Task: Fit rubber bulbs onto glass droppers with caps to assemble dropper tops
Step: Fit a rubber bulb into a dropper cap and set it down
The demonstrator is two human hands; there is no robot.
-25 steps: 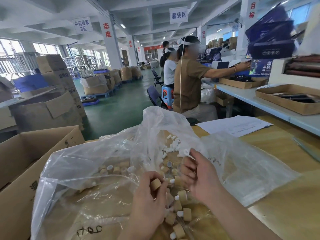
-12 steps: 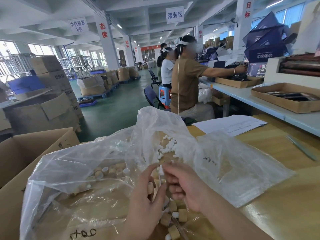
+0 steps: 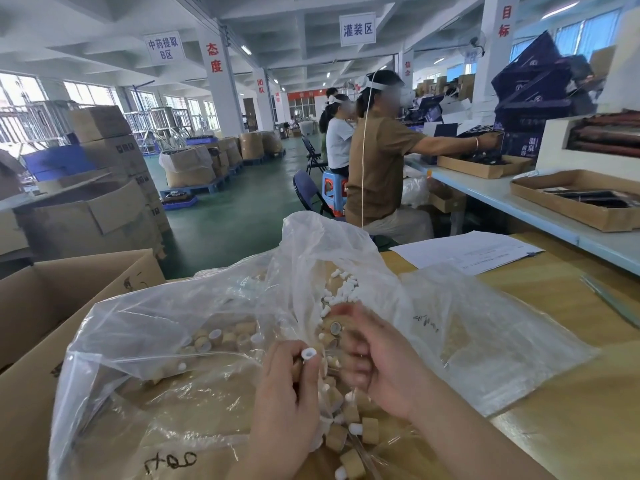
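Note:
My left hand (image 3: 287, 403) grips a tan wood-look cap with a white rubber bulb (image 3: 309, 354) sticking out of its top. Just to its right, my right hand (image 3: 375, 362) is blurred by motion with its fingers curled; whether it holds anything cannot be made out. Both hands hover over an open clear plastic bag (image 3: 180, 327) on the wooden table. Loose white bulbs (image 3: 341, 294) lie in a heap farther back in the bag. Loose tan caps (image 3: 225, 339) lie to the left. Several assembled tops (image 3: 362, 427) lie below my hands.
An open cardboard box (image 3: 62, 299) stands at the left, against the bag. A sheet of paper (image 3: 464, 251) lies on the table (image 3: 571, 427) at the back right, and a thin glassy strip (image 3: 609, 301) lies at the far right. People work at a blue-edged bench (image 3: 540, 209) behind.
A white bulb now sits on the cap in my left hand, which has shifted slightly left. My right hand has come off it and is moving, blurred.

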